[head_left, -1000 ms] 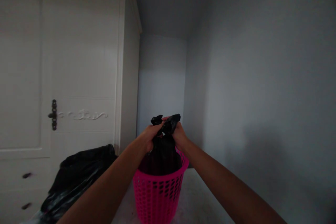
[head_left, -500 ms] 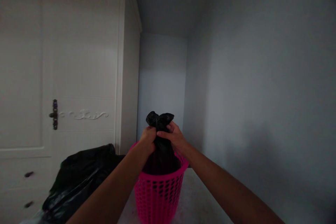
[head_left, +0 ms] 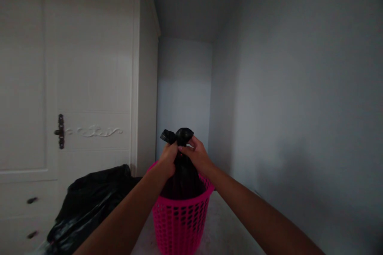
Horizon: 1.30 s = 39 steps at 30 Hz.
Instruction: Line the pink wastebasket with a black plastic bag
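Note:
A black plastic bag [head_left: 186, 177] sits inside a pink perforated basket [head_left: 181, 223], its gathered neck rising above the rim. My left hand [head_left: 168, 158] is closed around the left side of that neck. From the right, my right hand [head_left: 197, 154] pinches the neck with thumb and fingers, just under the twisted top. Two black ends of the bag stick up and out above my hands, one to each side. The lower part of the bag is hidden by the basket wall, though dark patches show through its holes.
Another large black plastic bag [head_left: 92, 199] lies at the lower left, partly behind my left forearm. A white wardrobe [head_left: 95, 67] with dark handles stands on the left. A grey-blue wall [head_left: 284, 87] runs along the right, and pale floor [head_left: 224, 223] shows beside the basket.
The bag's two top ends have shifted slightly left and changed shape, the left one lying flatter. Both hands keep their hold on the neck. The view has moved very slightly.

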Tool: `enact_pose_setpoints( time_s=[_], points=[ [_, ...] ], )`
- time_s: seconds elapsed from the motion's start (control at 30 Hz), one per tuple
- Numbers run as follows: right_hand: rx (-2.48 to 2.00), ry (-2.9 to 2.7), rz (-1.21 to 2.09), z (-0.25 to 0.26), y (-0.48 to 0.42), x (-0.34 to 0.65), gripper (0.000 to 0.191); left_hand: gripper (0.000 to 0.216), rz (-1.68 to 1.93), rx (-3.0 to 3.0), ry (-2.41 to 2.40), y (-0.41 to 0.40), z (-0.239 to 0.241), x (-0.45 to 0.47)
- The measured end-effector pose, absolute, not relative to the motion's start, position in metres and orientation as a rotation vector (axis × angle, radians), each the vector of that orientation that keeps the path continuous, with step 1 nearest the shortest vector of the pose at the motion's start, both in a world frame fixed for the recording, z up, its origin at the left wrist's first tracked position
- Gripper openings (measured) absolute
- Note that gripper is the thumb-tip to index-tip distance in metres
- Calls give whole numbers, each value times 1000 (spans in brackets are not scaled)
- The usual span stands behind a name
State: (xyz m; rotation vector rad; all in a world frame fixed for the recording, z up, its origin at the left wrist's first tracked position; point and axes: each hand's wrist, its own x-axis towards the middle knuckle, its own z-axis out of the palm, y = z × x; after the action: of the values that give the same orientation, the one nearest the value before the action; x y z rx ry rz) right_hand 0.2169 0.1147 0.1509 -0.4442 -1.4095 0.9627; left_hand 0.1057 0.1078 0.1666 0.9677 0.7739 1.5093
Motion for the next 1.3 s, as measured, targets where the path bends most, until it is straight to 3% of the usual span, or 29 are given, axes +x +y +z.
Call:
enact_pose_setpoints(
  time_s=[0.2,0.3,0.43,0.53,0.67,0.83,1.2,1.3],
  points=[
    [-587,-1283,925,151,126,212,36,22,1738,1158,859,101,161,104],
    [-691,-1255,953,148,133,215,34,25,1883,1549,985,98,157,98],
    [-742,-1267,946,144,139,222,34,25,1651,2377,1180,100,151,86],
    [-739,-1386,1023,146,138,227,19,26,1482,2589,1224,104,152,80],
    [-749,-1479,1155,150,129,232,14,19,1425,2452,1352,109,158,80],
    [-762,-1691,1254,149,118,243,19,43,1376,2225,1453,116,164,80],
    [-901,-1738,967,142,120,238,17,42,1429,1813,1276,121,165,80],
    [-882,-1740,724,138,123,242,30,41,1418,1607,1198,122,160,79]
  ],
)
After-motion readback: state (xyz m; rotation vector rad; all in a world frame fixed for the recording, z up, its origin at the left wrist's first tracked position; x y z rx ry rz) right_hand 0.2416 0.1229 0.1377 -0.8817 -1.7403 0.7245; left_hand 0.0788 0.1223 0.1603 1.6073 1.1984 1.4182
